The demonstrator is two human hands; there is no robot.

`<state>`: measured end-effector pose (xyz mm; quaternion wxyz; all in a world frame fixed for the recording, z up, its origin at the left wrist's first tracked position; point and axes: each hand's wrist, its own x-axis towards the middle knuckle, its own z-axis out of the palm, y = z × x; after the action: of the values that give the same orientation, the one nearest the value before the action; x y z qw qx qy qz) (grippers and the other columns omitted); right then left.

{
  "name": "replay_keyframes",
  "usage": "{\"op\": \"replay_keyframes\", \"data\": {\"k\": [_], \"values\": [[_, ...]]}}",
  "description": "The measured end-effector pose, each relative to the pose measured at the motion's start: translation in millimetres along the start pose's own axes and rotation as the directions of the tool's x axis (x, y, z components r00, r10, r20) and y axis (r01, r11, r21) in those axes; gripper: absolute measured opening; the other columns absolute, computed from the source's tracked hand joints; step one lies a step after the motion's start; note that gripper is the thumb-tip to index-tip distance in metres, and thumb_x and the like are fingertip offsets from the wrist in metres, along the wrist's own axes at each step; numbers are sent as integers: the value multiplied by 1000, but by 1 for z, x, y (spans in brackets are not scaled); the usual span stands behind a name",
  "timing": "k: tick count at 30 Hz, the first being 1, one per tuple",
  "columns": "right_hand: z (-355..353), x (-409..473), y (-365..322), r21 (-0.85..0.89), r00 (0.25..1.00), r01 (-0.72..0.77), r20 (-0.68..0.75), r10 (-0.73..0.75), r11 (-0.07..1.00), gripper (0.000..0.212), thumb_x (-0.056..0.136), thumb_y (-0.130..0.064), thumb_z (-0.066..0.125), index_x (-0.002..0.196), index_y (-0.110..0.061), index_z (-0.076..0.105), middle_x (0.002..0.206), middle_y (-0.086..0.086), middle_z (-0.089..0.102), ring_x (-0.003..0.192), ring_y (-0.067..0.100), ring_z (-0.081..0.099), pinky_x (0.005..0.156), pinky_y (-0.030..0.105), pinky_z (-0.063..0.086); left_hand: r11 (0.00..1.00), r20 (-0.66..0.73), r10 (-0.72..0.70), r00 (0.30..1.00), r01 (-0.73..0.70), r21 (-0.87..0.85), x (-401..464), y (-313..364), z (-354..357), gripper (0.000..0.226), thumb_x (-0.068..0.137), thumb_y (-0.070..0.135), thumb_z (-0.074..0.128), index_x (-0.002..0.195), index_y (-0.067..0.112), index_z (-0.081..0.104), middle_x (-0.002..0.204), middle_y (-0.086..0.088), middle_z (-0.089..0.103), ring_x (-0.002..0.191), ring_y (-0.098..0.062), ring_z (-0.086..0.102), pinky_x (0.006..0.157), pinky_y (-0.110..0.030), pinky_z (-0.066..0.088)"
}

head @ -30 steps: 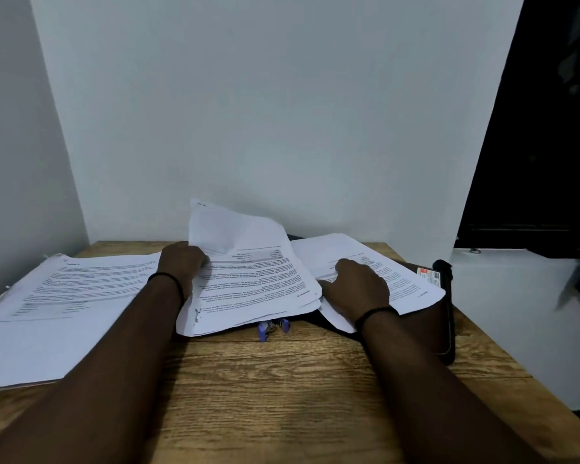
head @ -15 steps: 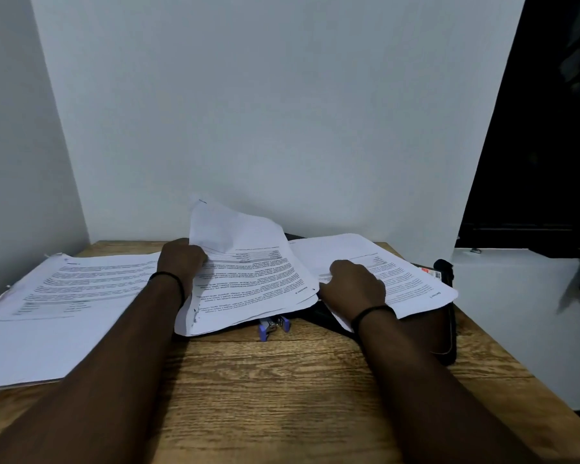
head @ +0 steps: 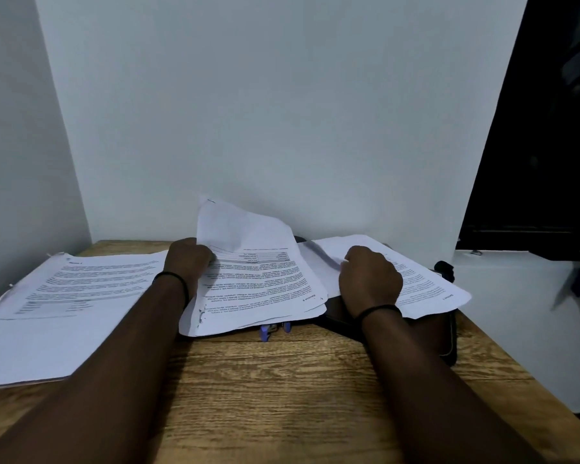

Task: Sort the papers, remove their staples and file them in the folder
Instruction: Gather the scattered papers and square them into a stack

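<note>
A bundle of printed sheets lies in the middle of the wooden desk, its top page folded up against the wall. My left hand grips that bundle at its left edge. My right hand holds another printed sheet, which lies over a dark folder at the right. A bigger stack of papers covers the left of the desk. A small blue staple tool pokes out from under the middle bundle.
The desk stands in a corner, with white walls behind and to the left. Its right edge drops off beside a white ledge and a dark opening. Bare wood shows between my forearms.
My right hand has drawn its sheet to the right, over the dark folder. My left hand has stayed on the middle bundle.
</note>
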<state>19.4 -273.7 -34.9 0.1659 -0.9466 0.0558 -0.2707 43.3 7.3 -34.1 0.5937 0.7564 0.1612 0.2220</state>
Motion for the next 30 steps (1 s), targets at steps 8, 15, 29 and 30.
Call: {"op": "replay_keyframes", "data": {"k": [8,15,29,30], "values": [[-25,-9,-14,142,966,120,-244,-83,983,23,103,-35,48,113,-19,62,97,9,70,94,36,64,66,33,33,982,175,-107,979,131,-134,-19,6,7,17,81,-7,65,77,9,59,97,-16,63,86,-29,61,78,-38,53],[-19,-31,-49,221,936,338,-180,-303,915,27,100,-42,52,123,-29,61,102,2,74,97,31,67,70,35,43,870,422,-176,889,341,-356,-48,16,28,24,99,6,51,115,-8,60,112,-28,67,86,-38,69,67,-45,60],[3,-21,-49,629,986,26,111,-123,777,21,96,-18,54,115,-18,63,115,0,67,105,19,61,79,23,44,847,509,-204,836,411,-336,-47,16,29,33,96,0,50,128,-5,57,119,-26,67,101,-42,67,77,-48,57],[1,-17,-42,541,994,30,76,-84,840,25,97,-24,56,120,-16,60,119,3,65,110,23,59,83,27,44,846,512,-175,841,394,-358,-47,16,26,35,96,0,51,130,-3,57,120,-25,67,102,-41,67,79,-48,57]]}}
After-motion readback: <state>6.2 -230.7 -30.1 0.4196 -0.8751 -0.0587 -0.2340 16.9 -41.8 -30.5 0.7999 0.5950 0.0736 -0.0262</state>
